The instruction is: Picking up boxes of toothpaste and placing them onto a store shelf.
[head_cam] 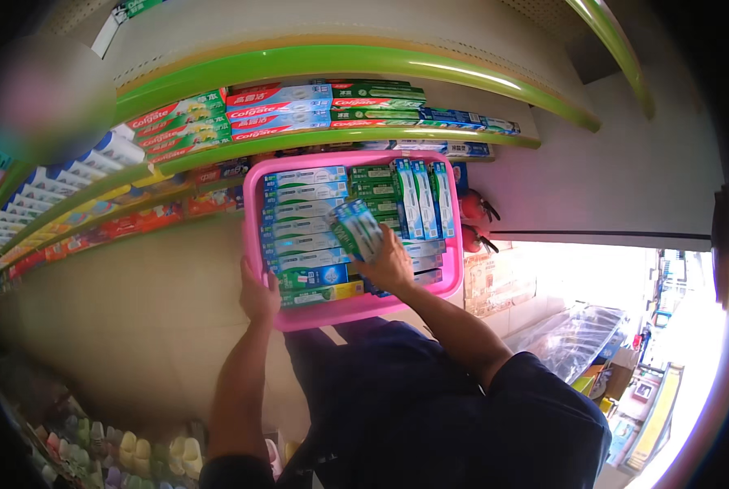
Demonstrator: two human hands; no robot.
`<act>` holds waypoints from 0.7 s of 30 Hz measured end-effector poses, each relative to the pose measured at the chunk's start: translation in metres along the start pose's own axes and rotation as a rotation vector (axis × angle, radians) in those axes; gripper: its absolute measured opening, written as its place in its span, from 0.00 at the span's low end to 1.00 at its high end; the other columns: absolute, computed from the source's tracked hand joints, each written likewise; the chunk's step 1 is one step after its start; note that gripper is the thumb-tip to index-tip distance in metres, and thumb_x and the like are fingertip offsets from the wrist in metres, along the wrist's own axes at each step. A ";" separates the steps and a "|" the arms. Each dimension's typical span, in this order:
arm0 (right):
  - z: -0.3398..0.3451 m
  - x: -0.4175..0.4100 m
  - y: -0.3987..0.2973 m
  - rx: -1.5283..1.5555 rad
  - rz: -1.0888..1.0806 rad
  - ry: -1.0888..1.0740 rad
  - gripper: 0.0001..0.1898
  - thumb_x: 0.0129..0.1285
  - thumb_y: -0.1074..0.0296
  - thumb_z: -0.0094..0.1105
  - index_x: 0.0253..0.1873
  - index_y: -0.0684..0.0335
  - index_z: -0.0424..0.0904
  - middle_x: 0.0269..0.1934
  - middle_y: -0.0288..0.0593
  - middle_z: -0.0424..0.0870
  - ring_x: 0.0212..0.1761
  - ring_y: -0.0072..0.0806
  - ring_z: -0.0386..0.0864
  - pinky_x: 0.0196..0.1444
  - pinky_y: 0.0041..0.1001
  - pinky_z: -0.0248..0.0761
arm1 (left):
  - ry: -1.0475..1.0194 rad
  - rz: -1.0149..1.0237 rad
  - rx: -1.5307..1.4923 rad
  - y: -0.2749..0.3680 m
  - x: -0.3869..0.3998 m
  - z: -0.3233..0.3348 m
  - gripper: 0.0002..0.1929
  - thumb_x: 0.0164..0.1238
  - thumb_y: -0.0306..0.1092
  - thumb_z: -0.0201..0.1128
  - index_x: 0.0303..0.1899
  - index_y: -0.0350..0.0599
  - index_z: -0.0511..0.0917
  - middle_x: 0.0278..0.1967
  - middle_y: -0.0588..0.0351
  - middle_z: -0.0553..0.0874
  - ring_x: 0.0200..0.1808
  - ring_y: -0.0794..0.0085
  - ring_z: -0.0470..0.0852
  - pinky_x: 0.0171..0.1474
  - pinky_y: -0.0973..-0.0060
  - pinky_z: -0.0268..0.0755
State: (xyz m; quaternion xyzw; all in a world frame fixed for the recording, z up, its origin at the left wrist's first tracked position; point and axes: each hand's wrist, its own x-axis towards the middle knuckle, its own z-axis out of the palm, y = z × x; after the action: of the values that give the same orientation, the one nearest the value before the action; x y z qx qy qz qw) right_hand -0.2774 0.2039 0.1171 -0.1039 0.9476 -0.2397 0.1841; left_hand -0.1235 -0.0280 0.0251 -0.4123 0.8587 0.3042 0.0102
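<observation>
A pink plastic tub (pixel 456 263) in front of me is packed with toothpaste boxes. My left hand (pixel 260 296) grips its left side near the front corner, thumb over the rim. Above the boxes, my right hand (pixel 389 263) holds a small bunch of green-and-blue Darlie toothpaste boxes (pixel 357 229), tilted and a little blurred. White-and-blue boxes (pixel 309 211) are stacked in rows along the tub's left side. Several more toothpaste boxes (pixel 422 198) lie lengthwise at the right, partly over dark green boxes (pixel 370 173). The held bunch hides part of the middle.
Green-edged shelves (pixel 340 64) beyond the tub carry stacked Colgate boxes (pixel 279 113). Two red fire extinguishers (pixel 475 205) stand close to the tub's right. A cardboard box (pixel 496 281) is near the bright doorway. Plastic-wrapped goods (pixel 572 336) lie right; slippers (pixel 135 452) sit lower left.
</observation>
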 end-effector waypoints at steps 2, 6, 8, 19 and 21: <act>0.003 0.016 0.017 -0.021 0.028 0.021 0.49 0.52 0.47 0.75 0.72 0.65 0.58 0.56 0.61 0.76 0.60 0.57 0.76 0.59 0.49 0.73 | -0.004 0.007 0.021 0.002 -0.001 -0.002 0.38 0.69 0.43 0.64 0.76 0.50 0.55 0.63 0.45 0.81 0.53 0.48 0.86 0.53 0.55 0.79; 0.003 0.059 0.021 -0.170 0.024 0.256 0.43 0.54 0.48 0.74 0.69 0.64 0.62 0.57 0.58 0.73 0.61 0.53 0.72 0.59 0.48 0.71 | 0.010 0.031 -0.012 0.005 -0.002 0.000 0.38 0.69 0.43 0.64 0.77 0.48 0.55 0.63 0.44 0.81 0.52 0.47 0.86 0.53 0.55 0.79; 0.004 0.073 0.014 -0.253 0.000 0.287 0.41 0.55 0.49 0.73 0.67 0.64 0.64 0.58 0.57 0.72 0.62 0.51 0.70 0.61 0.47 0.69 | 0.040 0.026 0.036 0.005 -0.002 0.002 0.38 0.69 0.43 0.64 0.76 0.48 0.56 0.62 0.44 0.81 0.52 0.47 0.86 0.54 0.55 0.79; -0.057 0.052 -0.169 -0.056 -0.877 0.069 0.22 0.56 0.63 0.74 0.53 0.63 0.80 0.55 0.52 0.77 0.55 0.48 0.78 0.55 0.42 0.76 | 0.173 0.164 -0.002 -0.016 -0.001 0.015 0.37 0.68 0.44 0.64 0.73 0.36 0.62 0.58 0.40 0.81 0.55 0.47 0.82 0.57 0.56 0.76; -0.093 0.056 -0.228 0.094 -1.264 0.332 0.16 0.50 0.66 0.75 0.43 0.65 0.82 0.45 0.49 0.81 0.45 0.44 0.81 0.43 0.38 0.78 | 0.107 0.104 -0.047 -0.017 0.000 0.015 0.36 0.68 0.44 0.65 0.72 0.35 0.63 0.57 0.39 0.80 0.55 0.46 0.81 0.58 0.55 0.75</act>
State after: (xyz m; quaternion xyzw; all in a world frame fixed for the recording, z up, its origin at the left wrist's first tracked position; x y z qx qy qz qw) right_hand -0.3411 0.0299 0.2890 -0.5944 0.7082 -0.3557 -0.1369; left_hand -0.1145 -0.0281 0.0037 -0.3831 0.8708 0.3020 -0.0611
